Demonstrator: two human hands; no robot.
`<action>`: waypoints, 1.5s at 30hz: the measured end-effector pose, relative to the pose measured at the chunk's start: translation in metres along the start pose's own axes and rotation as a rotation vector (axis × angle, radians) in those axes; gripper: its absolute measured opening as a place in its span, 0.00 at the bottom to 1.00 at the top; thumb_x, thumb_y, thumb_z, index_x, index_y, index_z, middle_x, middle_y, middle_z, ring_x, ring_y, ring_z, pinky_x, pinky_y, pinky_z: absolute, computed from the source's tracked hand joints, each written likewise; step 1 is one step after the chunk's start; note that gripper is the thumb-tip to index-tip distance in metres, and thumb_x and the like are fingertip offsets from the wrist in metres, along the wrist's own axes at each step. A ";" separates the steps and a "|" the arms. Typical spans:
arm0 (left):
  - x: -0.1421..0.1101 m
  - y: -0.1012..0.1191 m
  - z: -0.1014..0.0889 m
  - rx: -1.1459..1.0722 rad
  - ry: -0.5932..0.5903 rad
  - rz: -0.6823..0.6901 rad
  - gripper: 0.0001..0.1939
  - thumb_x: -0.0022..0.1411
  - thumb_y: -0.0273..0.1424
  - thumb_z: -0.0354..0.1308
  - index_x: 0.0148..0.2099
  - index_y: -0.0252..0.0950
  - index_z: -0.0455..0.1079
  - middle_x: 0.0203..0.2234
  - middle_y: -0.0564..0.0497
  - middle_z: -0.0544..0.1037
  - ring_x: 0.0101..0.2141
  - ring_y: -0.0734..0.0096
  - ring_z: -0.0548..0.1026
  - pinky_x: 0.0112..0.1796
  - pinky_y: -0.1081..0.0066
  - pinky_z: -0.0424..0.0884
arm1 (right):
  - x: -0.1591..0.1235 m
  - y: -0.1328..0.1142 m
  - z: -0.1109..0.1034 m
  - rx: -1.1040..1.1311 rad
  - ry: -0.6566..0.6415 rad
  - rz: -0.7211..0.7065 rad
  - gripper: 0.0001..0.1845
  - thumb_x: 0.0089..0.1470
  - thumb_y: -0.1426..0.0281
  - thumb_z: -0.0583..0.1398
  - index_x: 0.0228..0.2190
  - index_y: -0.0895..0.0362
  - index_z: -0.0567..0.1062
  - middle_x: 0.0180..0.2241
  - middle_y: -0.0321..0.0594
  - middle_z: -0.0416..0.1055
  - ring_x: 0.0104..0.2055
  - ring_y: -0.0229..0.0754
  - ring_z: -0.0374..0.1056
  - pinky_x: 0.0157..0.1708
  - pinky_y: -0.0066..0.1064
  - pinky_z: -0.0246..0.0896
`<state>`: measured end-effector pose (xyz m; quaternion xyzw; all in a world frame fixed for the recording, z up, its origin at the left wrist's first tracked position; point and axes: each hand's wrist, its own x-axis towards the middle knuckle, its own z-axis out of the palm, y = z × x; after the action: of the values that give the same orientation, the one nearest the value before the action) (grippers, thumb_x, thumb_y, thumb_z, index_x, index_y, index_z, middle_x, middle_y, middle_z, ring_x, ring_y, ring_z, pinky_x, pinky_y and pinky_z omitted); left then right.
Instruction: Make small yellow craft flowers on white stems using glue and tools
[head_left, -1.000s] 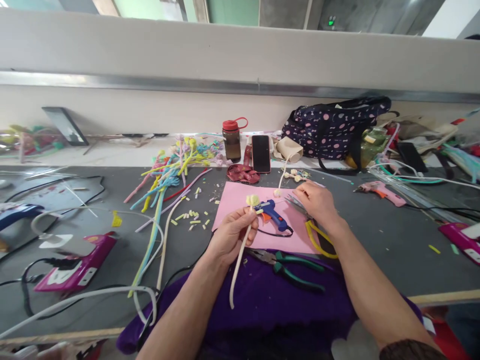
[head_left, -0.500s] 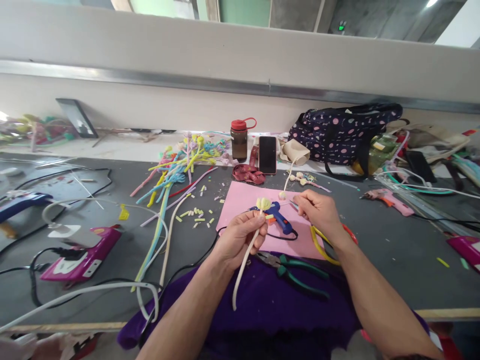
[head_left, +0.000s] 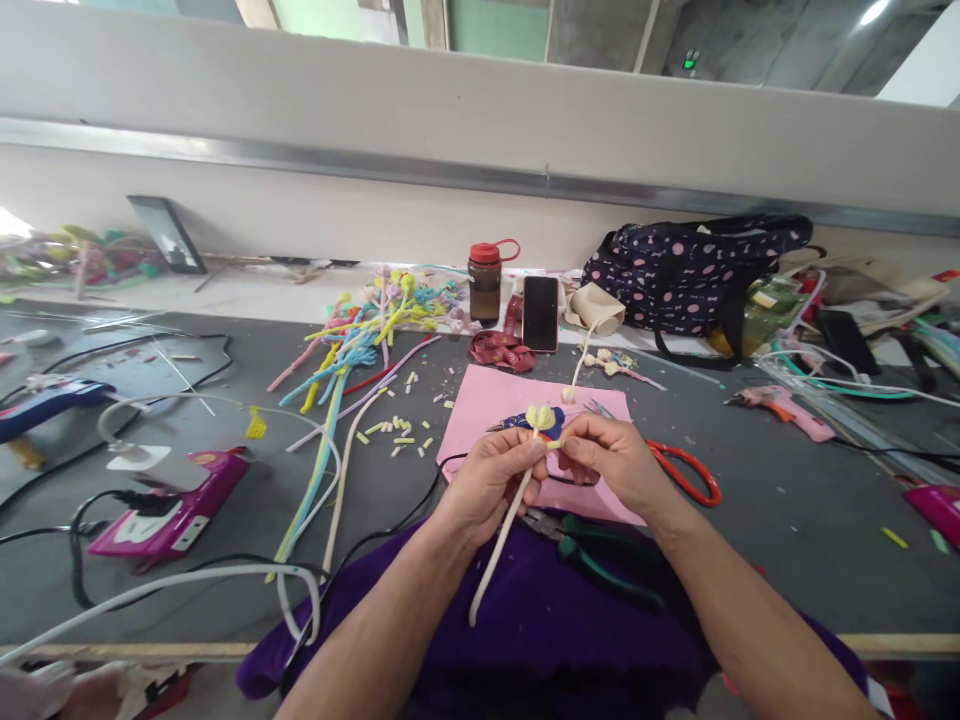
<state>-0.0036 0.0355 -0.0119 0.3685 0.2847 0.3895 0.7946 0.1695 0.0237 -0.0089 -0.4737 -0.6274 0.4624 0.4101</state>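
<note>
My left hand [head_left: 487, 480] is closed round a pale cream fuzzy pipe-cleaner flower [head_left: 540, 416]. Its bloom stands above the fingers, and the stem hangs below toward my lap. My right hand [head_left: 611, 455] meets it from the right, thumb and forefinger pinched at a small pale-yellow piece [head_left: 554, 443] near the left fingertips. Behind both hands a blue glue gun [head_left: 510, 423] lies partly hidden on pink paper [head_left: 469, 410]. Scissors [head_left: 684, 475] with a red handle loop lie under and beside my right hand. Green-handled pliers [head_left: 600, 570] rest on the purple cloth [head_left: 555, 640] below.
Short yellow cut pieces [head_left: 397, 432] and a heap of coloured pipe-cleaner stems [head_left: 360, 345] lie to the left. A bottle [head_left: 485, 285], a phone [head_left: 540, 313] and a patterned bag [head_left: 675, 275] stand at the back. Power strips [head_left: 176, 510] and cables run along the left; a pink glue gun [head_left: 784, 408] lies right.
My right hand has come away from the scissors, moving left and down to the left fingertips and the small yellow piece. My left hand keeps holding the flower. The view has shifted slightly.
</note>
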 end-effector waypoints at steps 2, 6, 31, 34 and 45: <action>-0.001 0.005 -0.002 -0.044 0.013 0.024 0.11 0.54 0.33 0.60 0.26 0.32 0.65 0.17 0.56 0.69 0.10 0.85 0.61 0.09 0.82 0.54 | 0.004 0.005 -0.006 -0.373 0.082 -0.023 0.12 0.55 0.61 0.54 0.27 0.55 0.71 0.25 0.36 0.71 0.25 0.38 0.66 0.24 0.28 0.56; -0.005 0.021 -0.010 -0.104 0.073 0.104 0.12 0.53 0.32 0.61 0.25 0.32 0.64 0.17 0.57 0.68 0.11 0.87 0.59 0.09 0.84 0.53 | 0.012 0.019 -0.013 -1.100 0.186 0.057 0.15 0.52 0.57 0.56 0.26 0.54 0.73 0.29 0.43 0.74 0.32 0.48 0.68 0.26 0.33 0.53; -0.008 0.019 -0.010 -0.086 0.162 0.235 0.13 0.53 0.35 0.61 0.24 0.33 0.64 0.18 0.56 0.70 0.13 0.84 0.63 0.13 0.80 0.56 | 0.009 0.009 -0.018 0.186 0.384 0.028 0.09 0.48 0.64 0.60 0.33 0.54 0.71 0.19 0.29 0.63 0.19 0.34 0.56 0.19 0.25 0.54; -0.007 0.018 -0.013 -0.072 0.215 0.236 0.13 0.53 0.35 0.61 0.25 0.33 0.65 0.18 0.55 0.70 0.15 0.82 0.65 0.16 0.80 0.58 | -0.001 0.002 -0.006 0.216 0.452 -0.089 0.07 0.51 0.66 0.60 0.34 0.53 0.72 0.19 0.30 0.62 0.21 0.35 0.56 0.21 0.27 0.54; -0.006 0.020 -0.010 0.023 0.372 0.255 0.13 0.51 0.36 0.62 0.24 0.31 0.67 0.16 0.54 0.71 0.12 0.88 0.55 0.13 0.80 0.43 | -0.025 -0.023 0.012 0.307 0.181 -0.094 0.14 0.49 0.68 0.60 0.41 0.52 0.72 0.30 0.41 0.72 0.24 0.40 0.63 0.22 0.33 0.59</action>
<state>-0.0224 0.0423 -0.0005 0.3324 0.3819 0.5448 0.6684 0.1588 -0.0058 0.0088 -0.4152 -0.5315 0.4887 0.5534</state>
